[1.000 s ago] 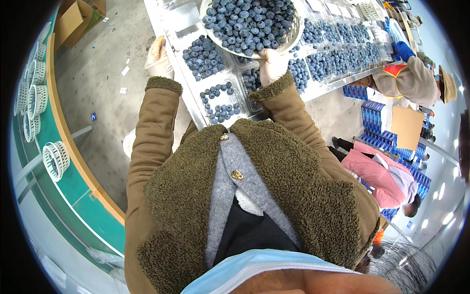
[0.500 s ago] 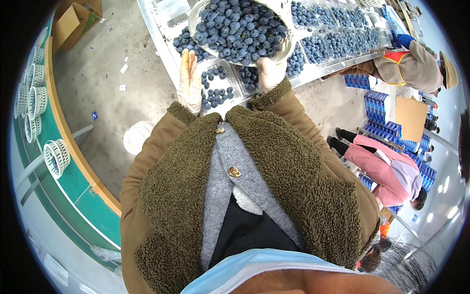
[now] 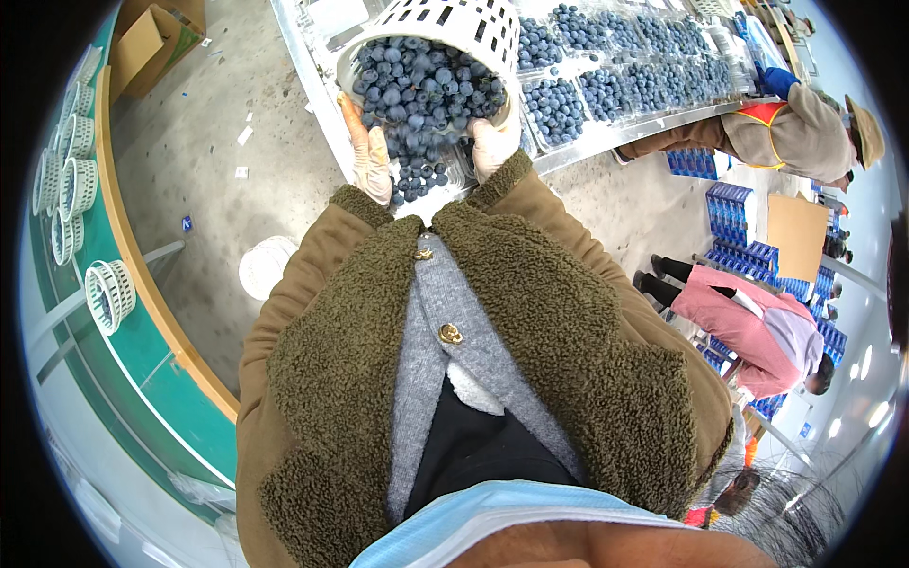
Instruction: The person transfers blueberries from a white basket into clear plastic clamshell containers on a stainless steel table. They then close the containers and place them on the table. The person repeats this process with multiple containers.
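Note:
A white slotted basket full of blueberries tips toward me over the metal table. Berries spill from its lower rim into a clear plastic punnet below, which is partly hidden by the stream. My right hand, in a pale glove, grips the basket's rim at its right side; its thumb shows and the other fingers are hidden behind. On the opposite side my left hand, also gloved, stands with fingers stretched out, beside the punnet and close to the basket's left rim.
Filled blueberry punnets stand in rows along the metal table to the right. At the left, a green table with a wooden edge carries several white baskets. A white round container stands on the floor. Co-workers are at the right.
The basket has shifted left and tilted further toward me, and blueberries now fall into the punnet. My right hand has moved left with it; my left hand is almost where it was.

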Demonstrator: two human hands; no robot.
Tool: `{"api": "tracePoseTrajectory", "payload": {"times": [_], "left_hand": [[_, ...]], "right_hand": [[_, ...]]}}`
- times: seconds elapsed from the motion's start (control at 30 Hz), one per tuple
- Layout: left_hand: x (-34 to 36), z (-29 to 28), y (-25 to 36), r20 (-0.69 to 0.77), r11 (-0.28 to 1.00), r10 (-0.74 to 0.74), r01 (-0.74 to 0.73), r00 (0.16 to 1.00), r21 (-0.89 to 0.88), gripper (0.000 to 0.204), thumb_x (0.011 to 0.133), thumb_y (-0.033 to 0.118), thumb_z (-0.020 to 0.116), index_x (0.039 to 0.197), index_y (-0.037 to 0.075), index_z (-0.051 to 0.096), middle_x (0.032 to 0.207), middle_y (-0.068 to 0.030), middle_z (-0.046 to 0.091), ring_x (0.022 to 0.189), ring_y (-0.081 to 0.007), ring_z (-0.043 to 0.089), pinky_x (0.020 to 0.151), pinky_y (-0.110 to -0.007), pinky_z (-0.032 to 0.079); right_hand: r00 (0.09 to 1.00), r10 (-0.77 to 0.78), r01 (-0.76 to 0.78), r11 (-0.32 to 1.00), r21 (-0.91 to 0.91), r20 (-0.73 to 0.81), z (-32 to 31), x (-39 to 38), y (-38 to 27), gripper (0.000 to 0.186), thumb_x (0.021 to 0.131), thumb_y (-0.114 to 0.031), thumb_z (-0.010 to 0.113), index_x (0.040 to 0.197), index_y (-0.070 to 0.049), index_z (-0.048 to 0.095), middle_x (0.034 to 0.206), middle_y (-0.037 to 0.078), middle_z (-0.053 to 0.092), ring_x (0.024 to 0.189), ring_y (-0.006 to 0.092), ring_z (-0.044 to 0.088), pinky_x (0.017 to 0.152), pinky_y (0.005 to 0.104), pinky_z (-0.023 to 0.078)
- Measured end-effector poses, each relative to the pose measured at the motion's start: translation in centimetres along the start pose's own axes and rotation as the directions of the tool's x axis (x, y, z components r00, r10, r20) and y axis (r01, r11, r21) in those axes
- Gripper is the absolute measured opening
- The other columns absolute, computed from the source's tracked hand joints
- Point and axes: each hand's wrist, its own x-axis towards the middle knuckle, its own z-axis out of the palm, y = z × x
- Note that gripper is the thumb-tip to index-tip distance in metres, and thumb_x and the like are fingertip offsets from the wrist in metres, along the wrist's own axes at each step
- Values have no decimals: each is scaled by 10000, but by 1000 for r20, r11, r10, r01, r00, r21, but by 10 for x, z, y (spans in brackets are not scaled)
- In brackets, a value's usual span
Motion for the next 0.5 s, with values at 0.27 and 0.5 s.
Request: {"api": "tracePoseTrajectory", "payload": {"times": [0.27, 0.5], "left_hand": [[3, 2, 1, -76, 968, -81, 60, 994, -245, 654, 929, 311, 419, 1428, 113, 45, 1465, -163, 49, 1338, -307, 130, 1076, -408, 154], [3, -1, -14, -46, 960, 265, -259, 963, 105, 619, 927, 311, 427, 1412, 53, 143, 1455, -159, 125, 1320, -293, 191, 1070, -392, 154]], "right_hand": [[977, -160, 135, 975, 178, 138, 4, -1, -1, 774, 707, -266, 733, 1314, -80, 291, 1228, 129, 422, 1054, 280, 528, 731, 385, 569], [983, -140, 121, 979, 165, 115, 4, 0, -7, 628, 735, -172, 652, 1271, -36, 355, 1171, 125, 476, 1052, 224, 516, 796, 329, 515]]}}
